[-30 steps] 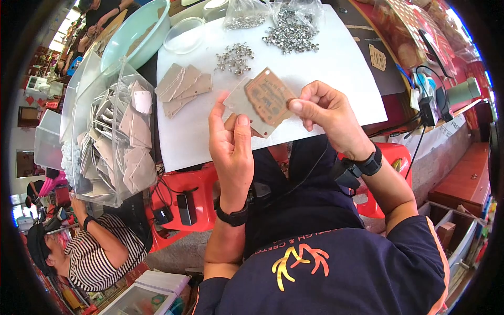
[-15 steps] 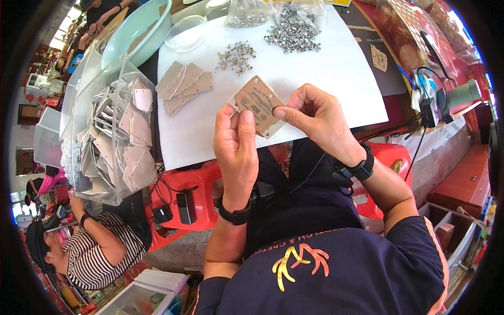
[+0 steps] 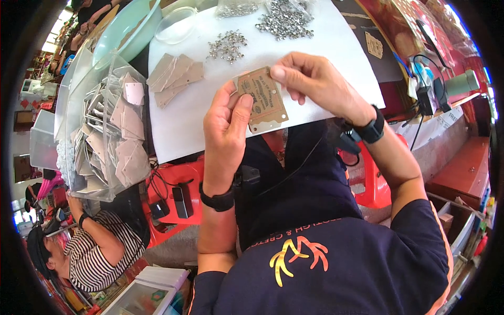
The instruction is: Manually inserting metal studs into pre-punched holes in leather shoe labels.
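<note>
A thin brown printed wooden tag (image 3: 264, 102) is held over the near edge of the white table (image 3: 325, 55). My left hand (image 3: 227, 131) grips its lower left side, thumb on the face. My right hand (image 3: 310, 79) pinches its top right corner. A small fan of plain tan tags (image 3: 173, 76) lies on the table to the left. A little heap of small metal pieces (image 3: 227, 46) sits beyond the held tag, with a bigger heap (image 3: 286, 21) farther back.
A clear plastic box (image 3: 107, 131) full of pale tags stands left of the table. A mint-green bowl (image 3: 126, 31) and a clear lid (image 3: 176, 23) lie at the back left. Red stools (image 3: 176, 181) are below. A person in a striped shirt (image 3: 92, 252) sits at lower left.
Both hands have drawn the tag closer and turned it more upright. My left thumb now presses on its face and my right fingers have shifted to its top corner.
</note>
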The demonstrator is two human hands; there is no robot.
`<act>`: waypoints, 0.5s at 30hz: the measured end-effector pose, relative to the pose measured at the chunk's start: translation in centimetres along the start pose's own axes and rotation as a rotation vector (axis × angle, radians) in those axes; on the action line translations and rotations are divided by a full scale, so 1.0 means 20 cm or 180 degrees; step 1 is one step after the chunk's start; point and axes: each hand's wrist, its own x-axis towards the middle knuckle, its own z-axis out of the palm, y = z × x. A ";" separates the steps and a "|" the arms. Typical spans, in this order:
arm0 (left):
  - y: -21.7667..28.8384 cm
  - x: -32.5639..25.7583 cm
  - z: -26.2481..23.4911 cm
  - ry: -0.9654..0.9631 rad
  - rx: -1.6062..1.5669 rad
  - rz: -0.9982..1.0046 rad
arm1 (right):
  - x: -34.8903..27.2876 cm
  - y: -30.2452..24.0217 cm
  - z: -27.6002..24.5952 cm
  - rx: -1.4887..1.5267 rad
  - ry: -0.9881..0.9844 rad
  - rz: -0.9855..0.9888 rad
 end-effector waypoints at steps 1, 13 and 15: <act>0.01 0.01 0.00 -0.0015 -0.0011 -0.0019 | 0.02 -0.02 -0.01 0.0001 0.0016 0.0021; -0.03 0.00 -0.02 -0.0048 -0.0385 -0.0161 | 0.04 0.01 0.05 0.0574 0.0518 -0.0265; -0.05 -0.02 0.02 0.0107 -0.0133 -0.0044 | 0.02 0.02 0.09 0.0755 0.0573 -0.0316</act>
